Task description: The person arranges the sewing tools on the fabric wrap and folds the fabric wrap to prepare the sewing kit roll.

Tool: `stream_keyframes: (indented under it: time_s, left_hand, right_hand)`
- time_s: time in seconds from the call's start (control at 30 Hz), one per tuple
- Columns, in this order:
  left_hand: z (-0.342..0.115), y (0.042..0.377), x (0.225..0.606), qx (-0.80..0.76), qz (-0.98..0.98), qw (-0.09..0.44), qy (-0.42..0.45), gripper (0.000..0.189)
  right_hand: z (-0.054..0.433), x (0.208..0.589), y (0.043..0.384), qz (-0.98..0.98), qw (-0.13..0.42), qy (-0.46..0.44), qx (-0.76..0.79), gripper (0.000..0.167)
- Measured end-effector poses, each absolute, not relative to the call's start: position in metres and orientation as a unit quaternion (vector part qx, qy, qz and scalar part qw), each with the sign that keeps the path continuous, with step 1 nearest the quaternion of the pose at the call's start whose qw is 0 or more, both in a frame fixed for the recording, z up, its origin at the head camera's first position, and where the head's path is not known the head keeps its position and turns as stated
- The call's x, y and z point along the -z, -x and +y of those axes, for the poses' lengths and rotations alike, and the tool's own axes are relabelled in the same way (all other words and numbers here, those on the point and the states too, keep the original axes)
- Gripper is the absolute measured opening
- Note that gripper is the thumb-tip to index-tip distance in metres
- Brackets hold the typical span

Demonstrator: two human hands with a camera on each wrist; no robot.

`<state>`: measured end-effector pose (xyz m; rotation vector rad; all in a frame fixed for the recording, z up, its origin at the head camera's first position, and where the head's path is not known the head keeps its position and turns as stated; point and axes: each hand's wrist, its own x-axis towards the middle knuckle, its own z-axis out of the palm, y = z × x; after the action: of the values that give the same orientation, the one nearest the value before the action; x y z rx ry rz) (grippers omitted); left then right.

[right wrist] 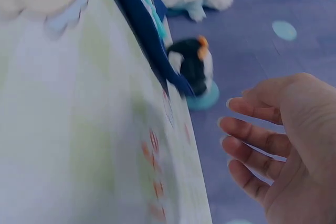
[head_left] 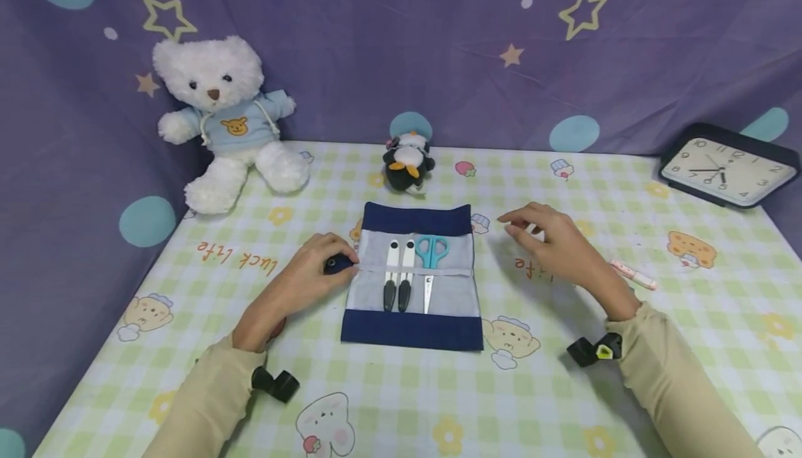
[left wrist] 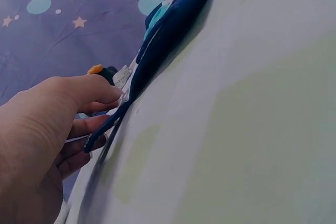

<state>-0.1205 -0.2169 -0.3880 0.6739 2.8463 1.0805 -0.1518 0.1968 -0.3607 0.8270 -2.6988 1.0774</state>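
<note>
A navy fabric tool roll [head_left: 411,330] with a grey lining lies spread out mid-table in the head view. Under its grey elastic band sit two white-and-black tools [head_left: 391,273] and a pair of teal-handled scissors [head_left: 432,253], side by side. My left hand [head_left: 316,266] pinches the roll's left edge, where a navy tab [head_left: 338,264] with a snap sticks out; the left wrist view shows the thumb on this tab [left wrist: 107,125]. To the right of the roll, my right hand [head_left: 548,242] hovers apart from it, fingers loosely bent, holding nothing [right wrist: 294,140].
Behind the roll lies a penguin plush [head_left: 409,163]. A white teddy bear [head_left: 234,127] sits at the back left, and a black-framed clock [head_left: 729,166] stands at the back right. Partly behind my right wrist is a pink-and-white pen-like stick [head_left: 635,275]. A checkered cloth [head_left: 401,402] covers the table.
</note>
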Motion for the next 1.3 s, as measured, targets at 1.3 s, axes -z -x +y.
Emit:
stream_keyframes:
  time_s: [1.3]
  left_hand:
    - [-0.152, 0.130, 0.387, -0.335, 0.882, -0.034, -0.329, 0.012]
  right_hand:
    - [0.340, 0.395, 0.055, -0.941, 0.081, -0.070, -0.322, 0.022]
